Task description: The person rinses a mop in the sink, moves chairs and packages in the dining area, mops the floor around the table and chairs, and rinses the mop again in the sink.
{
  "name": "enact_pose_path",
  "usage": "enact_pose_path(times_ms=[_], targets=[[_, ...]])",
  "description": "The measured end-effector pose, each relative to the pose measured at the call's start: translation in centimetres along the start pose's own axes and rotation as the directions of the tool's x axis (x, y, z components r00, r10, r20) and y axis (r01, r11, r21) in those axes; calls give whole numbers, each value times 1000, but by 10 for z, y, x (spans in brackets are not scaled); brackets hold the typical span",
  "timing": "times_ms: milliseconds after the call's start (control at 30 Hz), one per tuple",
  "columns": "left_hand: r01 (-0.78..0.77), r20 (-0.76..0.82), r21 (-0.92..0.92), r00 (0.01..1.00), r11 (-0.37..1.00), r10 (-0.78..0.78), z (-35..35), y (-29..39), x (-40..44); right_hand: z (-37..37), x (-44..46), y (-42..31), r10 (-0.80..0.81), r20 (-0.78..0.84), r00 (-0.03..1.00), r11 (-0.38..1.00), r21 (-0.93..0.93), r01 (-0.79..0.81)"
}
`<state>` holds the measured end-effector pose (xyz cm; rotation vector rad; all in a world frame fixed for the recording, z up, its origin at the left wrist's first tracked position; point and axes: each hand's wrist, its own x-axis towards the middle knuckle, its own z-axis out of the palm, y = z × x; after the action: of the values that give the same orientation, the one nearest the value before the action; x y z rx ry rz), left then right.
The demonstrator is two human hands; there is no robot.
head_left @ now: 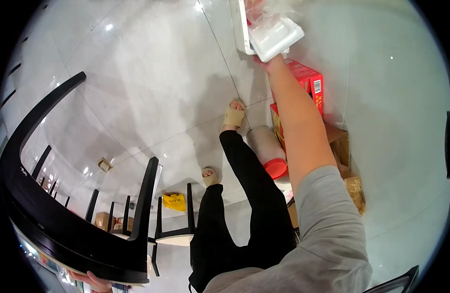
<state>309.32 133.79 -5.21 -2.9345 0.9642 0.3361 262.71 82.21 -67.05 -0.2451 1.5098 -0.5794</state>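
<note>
While the left hand (94, 282) touches the rim of the black chair (73, 234) at lower left, whether its fingers grip cannot be told. Right of centre are a cardboard box (340, 142), contents unclear, and a grey canister (260, 139) with a red end; farther up sits a red carton (309, 78). At upper centre, the right hand (270, 63) supports a white tray (278, 40) with clear plastic against it, fingers hidden, their closure unclear.

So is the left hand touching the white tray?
No, the left hand is at the edge of the black chair, well apart from the white tray up by the right hand.
</note>
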Motion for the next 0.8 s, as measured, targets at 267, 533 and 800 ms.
enact_pose_path(times_ms=[267, 533, 800], targets=[[-132, -46, 128, 989, 983, 138, 1, 11, 6, -5, -45, 38, -184, 193, 964, 908, 409, 92], [-315, -180, 209, 918, 926, 354, -4, -50, 16, -102, -317, 140, -538, 293, 790, 837, 72, 543], [-400, -320, 339, 802, 852, 504, 13, -70, 38, -290, -619, 217, -156, 100, 983, 955, 268, 124]])
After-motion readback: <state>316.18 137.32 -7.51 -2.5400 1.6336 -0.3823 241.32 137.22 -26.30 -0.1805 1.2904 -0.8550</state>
